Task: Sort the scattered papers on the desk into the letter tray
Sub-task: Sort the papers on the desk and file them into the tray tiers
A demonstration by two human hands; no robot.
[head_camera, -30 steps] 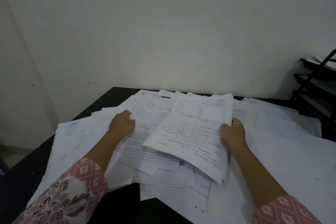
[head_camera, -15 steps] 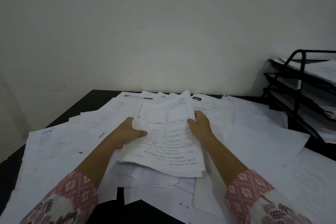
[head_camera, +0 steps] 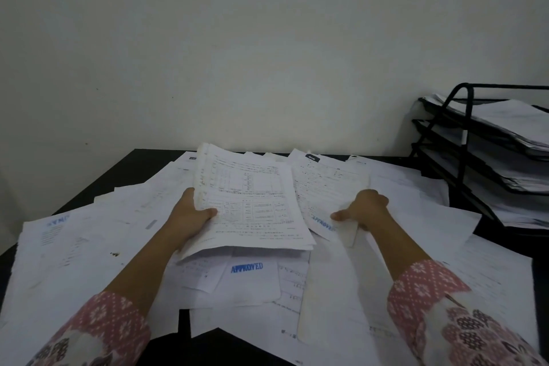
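The gathered stack (head_camera: 252, 205) is a thick sheaf of white printed forms, ruled with tables and lines of small text too fine to read. Its left edges are ragged and not yet squared. It is held raised at a slant above the middle of the worktop (head_camera: 142, 163), its far end tipped upward. The left hand (head_camera: 190, 218) grips its left edge, thumb laid across the top sheet and fingers tucked out of sight beneath. That hold would leave the printed face readable and the other hand free to feed more sheets in.

Just right of the stack, and partly tucked under it, lies a second sheet (head_camera: 323, 184) with a blue stamp near its close corner. The right hand (head_camera: 367, 208) has its fingers curled round the sheet's right edge with the thumb stretched across the top, probably to draw it onto the sheaf.

Scattered papers (head_camera: 89, 246) overlap across nearly the whole dark surface, one below the stack stamped "APPROVED" (head_camera: 246, 267) in blue. The black wire letter tray (head_camera: 505, 87) stands at the far right, well apart from both hands. Its tiers already carry paper. Much loose paper remains, so the sorting looks far from finished. Patterned pink sleeves (head_camera: 113, 327) cover both forearms, and a plain pale wall (head_camera: 267, 38) rises behind.
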